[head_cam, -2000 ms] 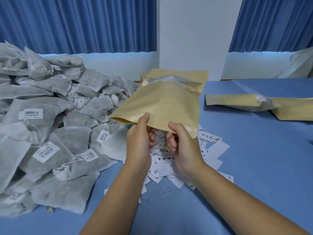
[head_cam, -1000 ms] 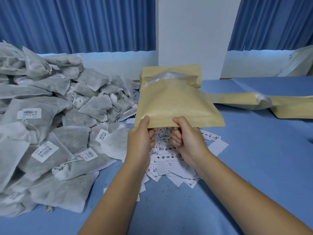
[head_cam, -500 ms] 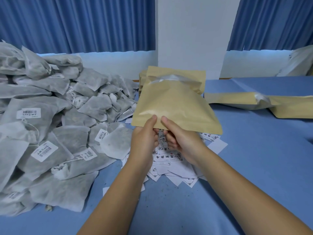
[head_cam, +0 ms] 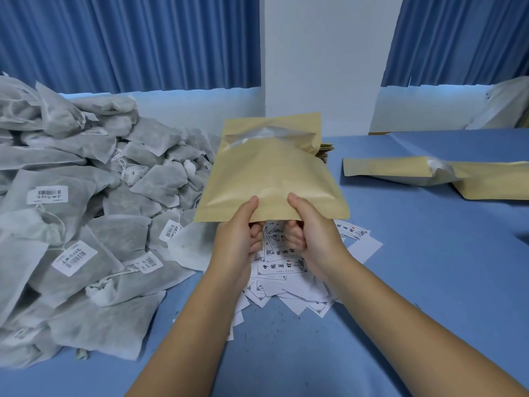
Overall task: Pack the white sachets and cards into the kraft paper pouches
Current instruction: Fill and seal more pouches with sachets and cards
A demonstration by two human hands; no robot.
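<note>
Head view shows me both hands, left hand (head_cam: 239,236) and right hand (head_cam: 312,233), pinching one kraft pouch (head_cam: 272,179) above the cards (head_cam: 282,266), sachet heap (head_cam: 86,213) largely unpacked, filled pouches (head_cam: 429,173) few.

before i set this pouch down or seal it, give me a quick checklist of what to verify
1. Grip: left hand and right hand both pinch the bottom edge of the kraft paper pouch: ok.
2. Mouth: open at the far end, white showing inside: not yet sealed, not ok.
3. Card inside: cannot tell; the paper hides the contents.
4. Supply: the pile of white sachets on the left and the printed cards under the hands are within reach: ok.
5. Drop spot: bare blue table on the right, in front of the packed pouches: ok.
</note>
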